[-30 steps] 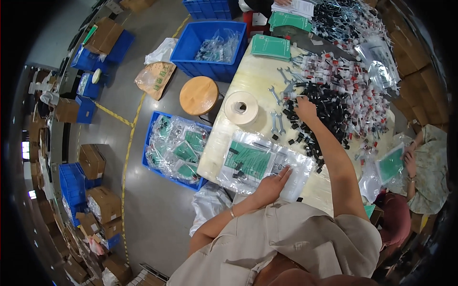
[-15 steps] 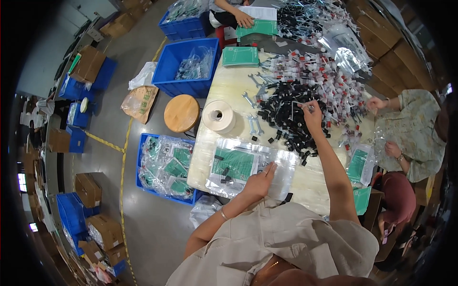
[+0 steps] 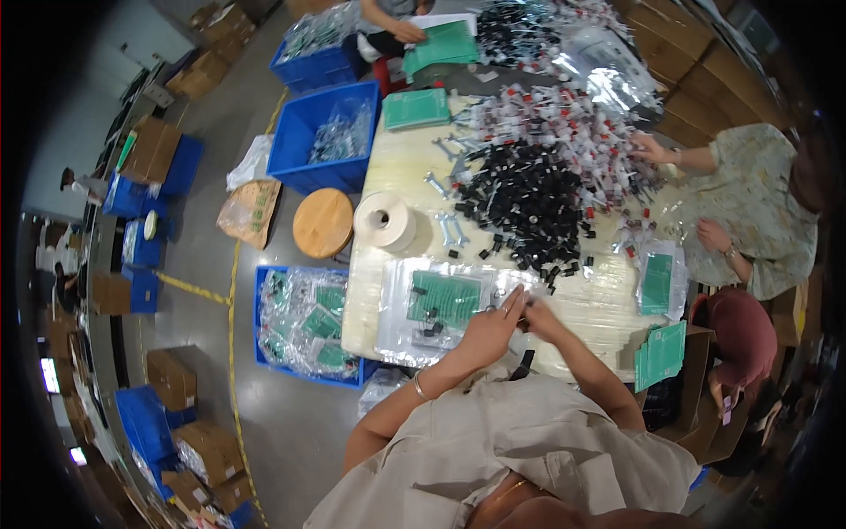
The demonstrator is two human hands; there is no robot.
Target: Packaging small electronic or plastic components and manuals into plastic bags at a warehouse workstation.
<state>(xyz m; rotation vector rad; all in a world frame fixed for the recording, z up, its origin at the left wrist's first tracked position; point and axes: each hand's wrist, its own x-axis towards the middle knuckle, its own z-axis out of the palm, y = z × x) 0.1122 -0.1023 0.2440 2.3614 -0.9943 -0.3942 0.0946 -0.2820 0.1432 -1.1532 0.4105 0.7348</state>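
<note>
A clear plastic bag (image 3: 397, 339) lies flat in front of me, with a green printed sheet (image 3: 445, 298) and several small black pieces (image 3: 432, 322) showing in it. Across the bag's right end reaches my left hand (image 3: 492, 335), its fingers at the bag's edge and seemingly gripping it. My right hand (image 3: 545, 321) is right beside those fingertips, closed; what it holds is hidden and blurred. Beyond both hands spreads a heap of black caps (image 3: 520, 203), and behind that a pile of clear-wrapped parts with red and white bits (image 3: 564, 132).
A label roll (image 3: 385, 222) and several open-ended wrenches (image 3: 451, 231) lie left of the heap. Blue bins (image 3: 280, 163) and a round wooden stool (image 3: 322, 222) stand left of the table. A co-worker's hands (image 3: 650, 148) work at the right; another handles green sheets (image 3: 441, 44) at the far end.
My right hand has come back from the black heap, where it held a thin bent metal rod, to beside my left hand at the bag. The whole view has shifted slightly.
</note>
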